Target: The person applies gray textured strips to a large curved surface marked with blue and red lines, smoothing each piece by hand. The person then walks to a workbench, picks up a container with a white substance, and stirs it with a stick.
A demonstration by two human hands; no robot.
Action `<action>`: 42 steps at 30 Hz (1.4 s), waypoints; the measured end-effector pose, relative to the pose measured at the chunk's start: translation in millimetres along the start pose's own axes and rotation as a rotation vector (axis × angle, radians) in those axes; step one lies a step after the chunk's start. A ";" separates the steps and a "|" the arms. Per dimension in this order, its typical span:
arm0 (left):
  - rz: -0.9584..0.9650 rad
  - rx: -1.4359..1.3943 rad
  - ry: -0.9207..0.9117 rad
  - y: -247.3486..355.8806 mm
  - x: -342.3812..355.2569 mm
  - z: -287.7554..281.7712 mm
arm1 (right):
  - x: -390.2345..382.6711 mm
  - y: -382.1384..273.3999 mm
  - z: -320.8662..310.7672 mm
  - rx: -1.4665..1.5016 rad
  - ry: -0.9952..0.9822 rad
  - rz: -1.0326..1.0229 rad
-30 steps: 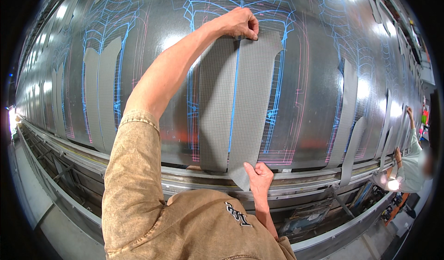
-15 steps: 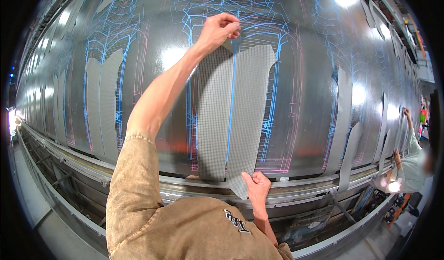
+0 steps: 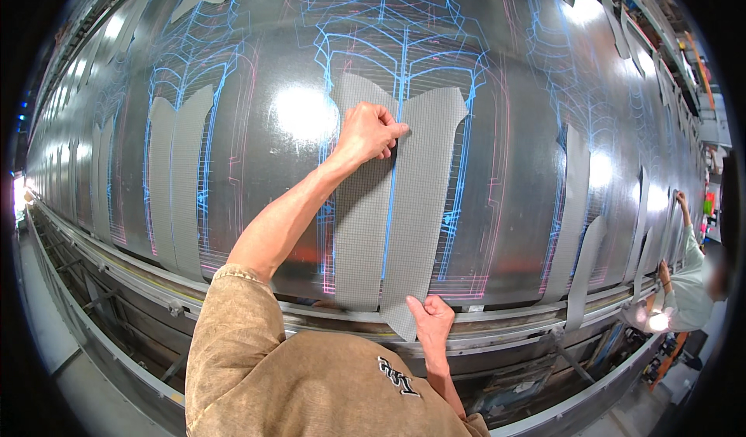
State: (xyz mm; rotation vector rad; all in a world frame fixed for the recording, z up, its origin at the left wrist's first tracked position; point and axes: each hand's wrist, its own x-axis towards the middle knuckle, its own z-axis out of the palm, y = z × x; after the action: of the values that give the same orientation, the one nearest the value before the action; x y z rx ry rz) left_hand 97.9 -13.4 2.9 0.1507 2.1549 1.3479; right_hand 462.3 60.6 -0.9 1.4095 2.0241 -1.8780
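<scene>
A right-hand grey sheet with a fine grid pattern (image 3: 426, 196) lies on the dark glossy table, its lower tip hanging past the near edge. At its inner long edge, high up, the thumb and fingers of my left hand (image 3: 367, 134) are pinched together. My right hand (image 3: 434, 320) is closed with its thumb over the sheet's lower corner. Beside it, partly under my left forearm, lies a matching left-hand grey sheet (image 3: 359, 258). A blue line (image 3: 388, 204) shows in the narrow gap between the two sheets.
Blue and pink outlines (image 3: 458, 227) cover the dark table (image 3: 272, 181). Another pair of grey sheets (image 3: 175, 181) lies to the left; more strips (image 3: 571, 204) lie to the right. A metal rail (image 3: 497, 320) runs along the near edge. Another person (image 3: 688, 282) reaches onto the table at far right.
My left hand has come down and nearer from above the sheets' top to the right-hand sheet's inner edge. My right hand stays at the lower corner.
</scene>
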 end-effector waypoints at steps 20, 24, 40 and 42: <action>0.119 0.180 0.101 -2.5 4.6 1.7 | -0.3 -1.1 -0.8 -0.036 0.013 0.020; 0.291 0.490 0.224 -6.3 18.8 -4.5 | -0.4 -10.2 -1.6 -0.058 -0.010 -0.029; 0.988 1.217 -0.178 -41.1 -5.3 1.3 | 2.1 7.1 0.2 0.031 -0.008 -0.020; 0.986 1.198 -0.182 -42.1 -4.3 2.7 | 1.7 6.9 0.6 0.028 -0.010 -0.025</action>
State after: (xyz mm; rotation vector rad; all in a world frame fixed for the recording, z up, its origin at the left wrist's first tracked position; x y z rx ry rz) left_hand 111.5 -33.2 -32.1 1.8609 2.4789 0.1496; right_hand 465.3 60.1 -7.4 1.3850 2.0283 -1.9269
